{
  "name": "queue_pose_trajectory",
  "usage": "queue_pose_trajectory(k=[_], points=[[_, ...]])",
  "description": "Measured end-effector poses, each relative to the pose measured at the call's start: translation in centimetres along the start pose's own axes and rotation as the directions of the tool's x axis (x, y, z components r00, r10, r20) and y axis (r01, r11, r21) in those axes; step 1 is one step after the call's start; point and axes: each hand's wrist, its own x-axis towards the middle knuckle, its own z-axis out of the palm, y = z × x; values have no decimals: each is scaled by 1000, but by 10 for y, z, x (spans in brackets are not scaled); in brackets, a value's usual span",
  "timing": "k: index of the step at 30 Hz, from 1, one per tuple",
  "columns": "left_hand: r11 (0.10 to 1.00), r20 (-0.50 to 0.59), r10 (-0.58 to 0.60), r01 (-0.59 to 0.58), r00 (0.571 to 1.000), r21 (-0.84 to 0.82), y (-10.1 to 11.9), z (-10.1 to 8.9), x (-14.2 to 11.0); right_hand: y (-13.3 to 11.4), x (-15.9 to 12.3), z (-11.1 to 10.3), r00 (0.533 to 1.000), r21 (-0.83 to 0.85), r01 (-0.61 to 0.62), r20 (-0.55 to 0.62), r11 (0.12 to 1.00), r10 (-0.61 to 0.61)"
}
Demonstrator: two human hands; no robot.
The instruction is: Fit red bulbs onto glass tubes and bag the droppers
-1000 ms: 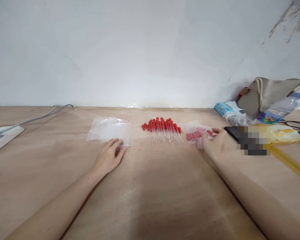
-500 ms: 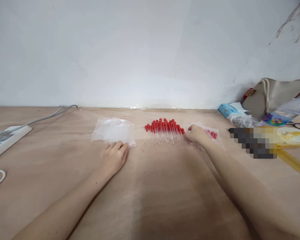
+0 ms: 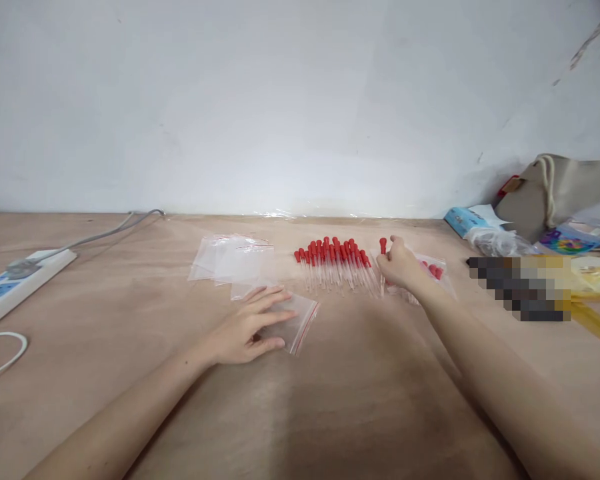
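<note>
My left hand [image 3: 255, 323] lies spread over a clear zip bag [image 3: 300, 319] with a red seal line, pressing it on the tabletop. Behind it is a loose stack of similar clear zip bags [image 3: 227, 257]. My right hand [image 3: 399, 261] pinches a dropper [image 3: 383, 247] with a red rubber bulb, held upright with its clear tube pointing down. Just left of that hand lies a pile of red-bulbed droppers [image 3: 333, 257], tubes toward me. Partly hidden behind my right hand is a bag with red-bulbed droppers [image 3: 436, 271] inside.
A white power strip [image 3: 27, 287] with a grey cable lies at the left. On the right are a blue tissue pack [image 3: 465, 221], a grey bag [image 3: 570, 187], a plastic bottle [image 3: 575, 233], yellow plastic [image 3: 593, 320] and a blurred-out dark item [image 3: 517, 287]. A wall closes the back.
My left hand has slid one bag off the stack toward me and to the right, its fingers now spread. My right hand has raised a dropper upright beside the pile.
</note>
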Motion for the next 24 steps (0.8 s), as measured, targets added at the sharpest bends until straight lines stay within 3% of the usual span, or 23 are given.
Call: queue_pose_trajectory(k=[2,5,8,10,14,17,21,24], points=[[999,42,13,-14,999,45,0,7,-1,-4,-16,1,999,282,39,5,958,-43],[996,45,-81,79,996,48,10,23,-1,-12,-48,17,982,707,-59,169,704,-88],[976,-4,-210,210,978,50,28,36,0,-17,-77,39,977,876,-147,200,459,-68],[966,-24,-255,256,967,42,38,40,1,-18,-89,50,983,908,-159,184,387,-27],[951,-65,-300,304,952,53,42,36,2,-16,-94,57,991,927,-129,132,351,15],[962,-80,-249,256,965,98,34,29,4,-17,-92,57,990,931,-137,135,339,31],[979,-4,-193,193,981,71,24,27,6,-19,-94,57,981,920,-185,192,345,16],[975,7,-217,216,976,48,23,30,6,-17,-96,55,947,876,-242,307,418,-95]])
